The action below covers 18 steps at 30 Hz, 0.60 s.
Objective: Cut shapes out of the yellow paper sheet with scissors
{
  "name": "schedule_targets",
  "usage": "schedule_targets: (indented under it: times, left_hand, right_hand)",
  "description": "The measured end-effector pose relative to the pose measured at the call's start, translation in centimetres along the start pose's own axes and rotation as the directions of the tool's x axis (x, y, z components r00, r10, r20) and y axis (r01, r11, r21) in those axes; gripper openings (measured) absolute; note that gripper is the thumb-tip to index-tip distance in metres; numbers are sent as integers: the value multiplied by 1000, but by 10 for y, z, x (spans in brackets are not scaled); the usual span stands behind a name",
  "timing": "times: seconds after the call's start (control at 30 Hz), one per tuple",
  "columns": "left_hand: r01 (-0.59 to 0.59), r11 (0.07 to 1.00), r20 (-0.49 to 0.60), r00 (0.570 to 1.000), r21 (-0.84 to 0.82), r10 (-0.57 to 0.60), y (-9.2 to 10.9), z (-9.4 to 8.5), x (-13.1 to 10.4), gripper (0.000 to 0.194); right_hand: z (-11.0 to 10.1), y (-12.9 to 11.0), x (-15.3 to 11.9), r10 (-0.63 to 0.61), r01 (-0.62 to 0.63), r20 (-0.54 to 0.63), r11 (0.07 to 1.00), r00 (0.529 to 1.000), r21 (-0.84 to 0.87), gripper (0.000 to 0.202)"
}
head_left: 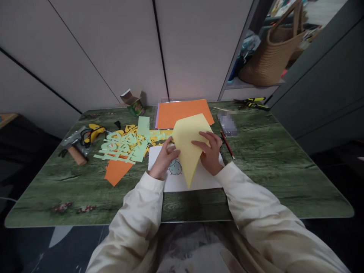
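Note:
Between my hands is a folded sheet of yellow paper (190,142), narrowing to a point toward me. My left hand (165,159) grips its left edge, thumb and fingers closing on it. With fingers laid over the right part of its face, my right hand (211,151) holds the other side. Under the folded paper lies a white sheet (182,185) with a round, pale blue dotted drawing (175,167) partly covered by the yellow paper.
Cut green paper pieces (121,144), an orange scrap (116,172), a hammer (76,154) and a yellow-handled tool (96,131) lie left. Behind are orange sheets (182,112) and a small green box (136,107). Right are a pencil (227,145), a blurred flat object (228,124) and pliers (253,103).

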State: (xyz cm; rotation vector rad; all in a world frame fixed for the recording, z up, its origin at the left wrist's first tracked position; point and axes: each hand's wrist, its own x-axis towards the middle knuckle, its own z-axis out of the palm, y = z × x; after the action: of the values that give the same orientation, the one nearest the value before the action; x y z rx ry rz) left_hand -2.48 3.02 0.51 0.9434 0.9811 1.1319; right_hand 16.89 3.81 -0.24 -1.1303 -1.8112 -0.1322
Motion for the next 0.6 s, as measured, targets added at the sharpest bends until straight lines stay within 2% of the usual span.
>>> schedule_targets:
  times: [0.1, 0.17, 0.27, 0.37, 0.43, 0.47, 0.5, 0.53, 0.6]
  left_hand:
    - [-57, 998, -49, 997, -27, 55, 7, 1, -4, 86]
    - [-156, 987, -146, 976, 34, 159, 11, 0, -4, 76]
    - [-230, 939, -297, 905, 257, 304, 15, -1, -3, 44]
    - [-297, 833, -374, 787, 466, 490, 14, 1, -7, 24]
    - [-388, 681, -304, 681, 621, 666, 11, 2, -12, 19]
    - [-427, 585, -224, 643, 689, 732, 9, 2, -15, 16]
    - [-456, 499, -125, 634, 737, 763, 7, 1, -17, 15]
    - [-479, 435, -18, 656, 762, 755, 4, 1, -20, 15]
    - [-499, 368, 166, 741, 785, 650, 1, 1, -22, 15]
  right_hand:
    - [0, 0, 2, 24, -25, 77, 1000, 997, 9, 45]
    - [-1, -1, 2, 50, -54, 113, 998, 992, 30, 48]
    - [-2, -1, 1, 67, -77, 116, 994, 991, 83, 46]
    - [-2, -4, -2, 26, -45, 151, 991, 988, 124, 37]
    - [-1, -7, -4, -33, -8, 236, 985, 971, 170, 30]
    - [0, -9, -5, -54, -8, 290, 978, 955, 208, 28]
    - [1, -12, -5, -56, -33, 342, 968, 938, 249, 27]
    - [2, -14, -6, -42, -81, 390, 953, 920, 292, 27]
    - [5, -20, -8, 36, -247, 474, 887, 880, 391, 35]
